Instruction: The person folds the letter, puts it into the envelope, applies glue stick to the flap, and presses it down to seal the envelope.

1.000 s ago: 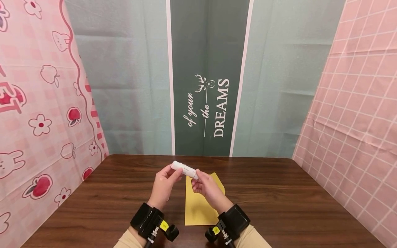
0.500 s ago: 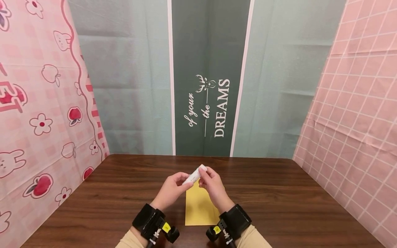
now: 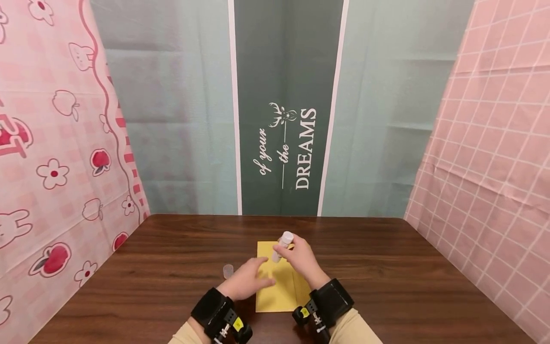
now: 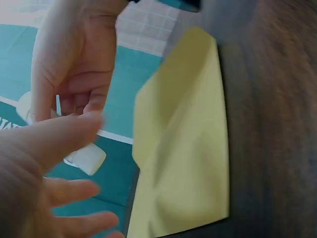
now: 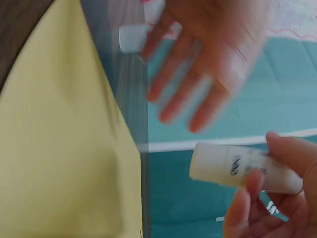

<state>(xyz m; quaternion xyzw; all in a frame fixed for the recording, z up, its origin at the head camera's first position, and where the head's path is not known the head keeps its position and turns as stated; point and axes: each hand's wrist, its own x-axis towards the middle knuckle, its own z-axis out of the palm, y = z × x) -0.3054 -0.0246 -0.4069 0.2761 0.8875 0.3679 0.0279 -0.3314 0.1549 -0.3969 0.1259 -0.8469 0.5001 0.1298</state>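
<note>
My right hand [image 3: 302, 255] pinches a white glue stick [image 3: 284, 244] between thumb and fingers, tilted over a yellow envelope [image 3: 275, 296]. Dark printing shows on the stick's side in the right wrist view. My left hand [image 3: 247, 278] is apart from the stick, thumb and fingers spread over the envelope's left side; its fingers blur in the right wrist view. On the table, left of that hand, a small clear cap [image 3: 228, 271] stands off the stick. In the left wrist view, the right hand partly covers the glue stick [image 4: 89, 157].
The dark wooden table [image 3: 386, 277] runs back to a green and grey curtain [image 3: 172, 143] with white lettering. Pink patterned cloth [image 3: 56, 215] hangs at the left, and pink checked cloth [image 3: 494, 167] at the right.
Both hands held the glue stick earlier. My left hand has let go and moved down toward me; the right hand now tilts the stick over the envelope. The clear cap now shows on the table.
</note>
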